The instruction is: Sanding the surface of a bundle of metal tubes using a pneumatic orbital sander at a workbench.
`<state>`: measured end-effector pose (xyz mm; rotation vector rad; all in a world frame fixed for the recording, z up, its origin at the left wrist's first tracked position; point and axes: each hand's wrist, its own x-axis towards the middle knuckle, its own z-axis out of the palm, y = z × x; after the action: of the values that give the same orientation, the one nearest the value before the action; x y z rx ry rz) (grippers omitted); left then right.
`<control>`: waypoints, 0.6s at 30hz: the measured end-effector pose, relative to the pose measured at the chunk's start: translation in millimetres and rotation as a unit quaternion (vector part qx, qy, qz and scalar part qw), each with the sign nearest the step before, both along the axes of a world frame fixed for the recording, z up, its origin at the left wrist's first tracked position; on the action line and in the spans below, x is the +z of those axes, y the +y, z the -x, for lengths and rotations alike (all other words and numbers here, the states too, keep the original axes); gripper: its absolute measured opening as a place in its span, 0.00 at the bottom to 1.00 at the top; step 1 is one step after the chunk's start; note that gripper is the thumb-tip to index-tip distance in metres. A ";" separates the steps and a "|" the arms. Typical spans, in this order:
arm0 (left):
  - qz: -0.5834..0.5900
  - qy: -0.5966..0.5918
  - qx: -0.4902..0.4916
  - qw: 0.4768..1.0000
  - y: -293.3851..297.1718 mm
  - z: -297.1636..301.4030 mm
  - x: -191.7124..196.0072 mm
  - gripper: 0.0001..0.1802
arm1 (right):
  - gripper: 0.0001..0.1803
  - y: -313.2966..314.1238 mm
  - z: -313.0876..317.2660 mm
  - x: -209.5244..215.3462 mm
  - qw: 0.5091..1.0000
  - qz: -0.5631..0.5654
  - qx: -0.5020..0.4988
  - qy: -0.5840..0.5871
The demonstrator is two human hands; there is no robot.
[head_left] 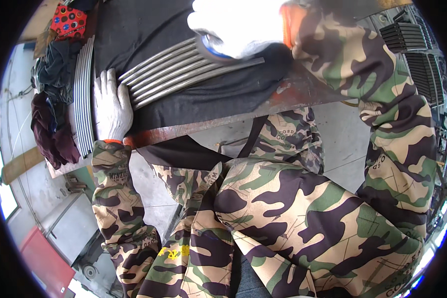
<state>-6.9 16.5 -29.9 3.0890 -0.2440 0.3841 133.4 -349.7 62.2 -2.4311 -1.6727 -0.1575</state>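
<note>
My left hand (pixel 111 107), in a white work glove, lies flat on the dark cloth (pixel 223 94) of a workbench, its fingers against the left ends of several bright metal rods (pixel 176 69) laid side by side. My right hand (pixel 238 25), also white-gloved, presses down on the right part of those rods and seems to cover a round blue-edged thing; what it holds is hidden. Both sleeves are camouflage.
A second stack of metal rods (pixel 83 94) lies along the bench's left edge. Dark rags (pixel 54 114) and a red patterned cloth (pixel 68 21) hang beside it. Black ribbed racks (pixel 417 54) stand at right. The rusty bench edge (pixel 213 121) runs before my body.
</note>
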 end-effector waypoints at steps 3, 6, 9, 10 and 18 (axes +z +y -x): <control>-0.058 -0.014 -0.020 0.998 13.6 3.1 -7.7 0.28 | 0.11 1.0 0.7 -3.7 0.999 -0.035 0.027 0.011; -0.020 0.004 0.027 0.999 11.1 11.4 -0.2 0.29 | 0.12 6.5 -0.4 -10.6 0.999 -0.028 0.031 0.019; -0.049 -0.012 -0.012 0.999 13.3 5.5 -3.9 0.29 | 0.11 3.7 -3.2 2.7 1.000 0.012 -0.001 -0.015; -0.032 -0.012 0.006 0.999 13.3 12.5 1.0 0.29 | 0.11 4.4 5.1 3.9 1.000 0.006 0.015 0.008; -0.008 -0.033 0.026 0.999 12.2 23.8 9.8 0.28 | 0.11 -2.4 29.8 -6.2 0.997 -0.041 0.051 -0.037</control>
<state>-30.6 28.8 -20.1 3.1073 -0.1701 0.4882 103.6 -352.1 56.0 -2.3012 -1.7799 -0.3004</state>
